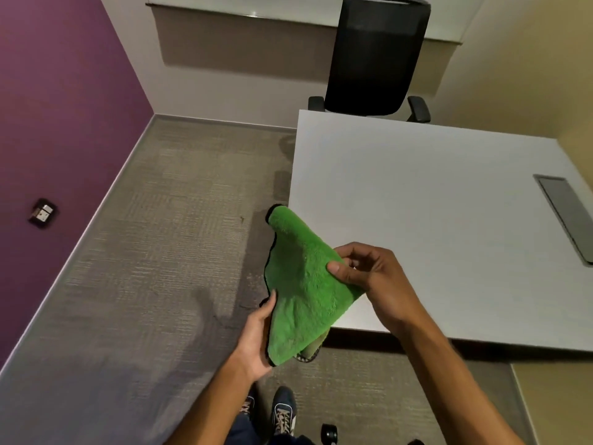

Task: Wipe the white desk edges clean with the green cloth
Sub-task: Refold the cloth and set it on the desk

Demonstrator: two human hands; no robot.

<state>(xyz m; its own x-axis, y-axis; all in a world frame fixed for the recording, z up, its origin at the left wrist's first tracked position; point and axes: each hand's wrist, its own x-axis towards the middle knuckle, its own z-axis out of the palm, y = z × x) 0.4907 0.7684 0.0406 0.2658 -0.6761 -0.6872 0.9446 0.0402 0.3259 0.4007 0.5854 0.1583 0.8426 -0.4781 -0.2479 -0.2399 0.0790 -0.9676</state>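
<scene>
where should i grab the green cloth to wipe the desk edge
Bunch the green cloth at its middle, coming from above on the aisle side. It hangs limp, pinched only at its edges by the left hand and right hand, and a centred grip leaves a pad to wrap over the white desk edge.

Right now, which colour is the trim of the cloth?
Black, edging the green cloth; the head view shows it.
</scene>
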